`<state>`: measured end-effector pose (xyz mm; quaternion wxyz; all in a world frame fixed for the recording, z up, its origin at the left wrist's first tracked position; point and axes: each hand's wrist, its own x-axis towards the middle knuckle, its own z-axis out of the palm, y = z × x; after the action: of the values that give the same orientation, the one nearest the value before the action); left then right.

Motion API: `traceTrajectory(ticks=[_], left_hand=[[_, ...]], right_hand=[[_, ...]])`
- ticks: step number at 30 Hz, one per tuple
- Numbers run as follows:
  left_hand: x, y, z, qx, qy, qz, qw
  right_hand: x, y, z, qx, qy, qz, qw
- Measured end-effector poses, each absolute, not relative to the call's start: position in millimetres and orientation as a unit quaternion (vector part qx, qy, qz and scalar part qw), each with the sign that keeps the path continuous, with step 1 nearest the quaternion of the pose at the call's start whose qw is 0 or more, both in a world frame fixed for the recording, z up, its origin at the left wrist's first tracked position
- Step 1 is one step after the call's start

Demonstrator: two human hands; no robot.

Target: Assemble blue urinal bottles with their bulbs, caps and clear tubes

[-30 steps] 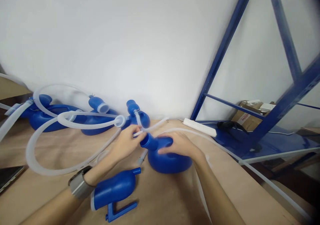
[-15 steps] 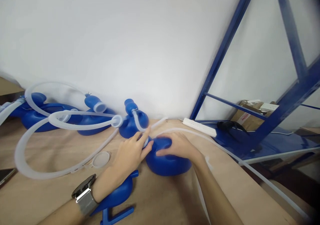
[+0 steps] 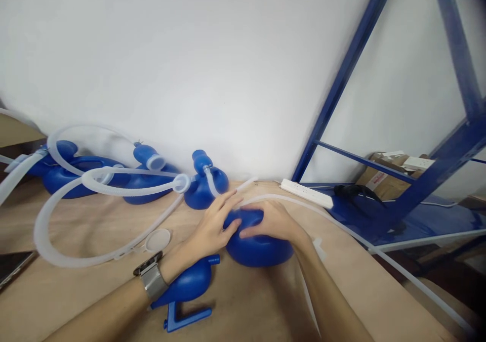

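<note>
A blue plastic urinal bottle (image 3: pixel 260 253) rests on the table with its neck towards the wall. My right hand (image 3: pixel 275 218) grips it from the right, thumb and fingers around the upper part. At the neck, my left hand (image 3: pixel 218 225) holds on from the left, thumb against the blue plastic and index finger reaching over; its grip partly hides the mouth. Beneath my left wrist lies another blue bottle (image 3: pixel 190 281) with an angled blue handle (image 3: pixel 188 321). A round whitish cap (image 3: pixel 158 240) lies on the table left of my left hand.
Several blue bottles, one upright (image 3: pixel 205 187), stand along the wall with a looping translucent hose (image 3: pixel 47 230). A white power strip (image 3: pixel 307 194) lies by the blue metal rack (image 3: pixel 337 89). Another hose (image 3: pixel 341 225) runs along the right edge. A phone-like dark object (image 3: pixel 13 266) lies at left.
The view has shifted slightly left, so things appear further right. My left hand has turned and moved over the bottle's neck, covering the whitish piece seen there. My right hand keeps its grip.
</note>
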<state>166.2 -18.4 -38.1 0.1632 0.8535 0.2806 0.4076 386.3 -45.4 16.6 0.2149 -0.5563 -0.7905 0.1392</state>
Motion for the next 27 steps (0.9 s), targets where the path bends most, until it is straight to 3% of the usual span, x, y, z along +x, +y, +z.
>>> traceTrajectory(ticks=[7, 12, 16, 18, 21, 25, 27], left_hand=[[122, -22, -11, 0.879, 0.301, 0.291, 0.229], [49, -42, 3, 0.880, 0.434, 0.150, 0.121], [7, -43, -25, 0.879, 0.472, 0.014, 0.073], [1, -40, -42, 0.879, 0.471, 0.009, 0.077], [4, -35, -55, 0.876, 0.475, 0.022, 0.083], [3, -34, -50, 0.868, 0.478, 0.052, 0.127], [0, -34, -43, 0.858, 0.479, 0.086, 0.166]], right_hand=[[387, -49, 21, -0.573, -0.780, 0.156, 0.199], [394, -54, 31, -0.579, -0.792, 0.135, 0.136], [356, -78, 53, -0.530, -0.824, 0.021, 0.197], [321, -93, 54, -0.435, -0.872, 0.060, 0.215], [273, -105, 29, -0.302, -0.937, 0.135, 0.109], [250, -96, -13, -0.318, -0.928, 0.190, 0.026], [253, -91, -17, -0.353, -0.908, 0.225, 0.026]])
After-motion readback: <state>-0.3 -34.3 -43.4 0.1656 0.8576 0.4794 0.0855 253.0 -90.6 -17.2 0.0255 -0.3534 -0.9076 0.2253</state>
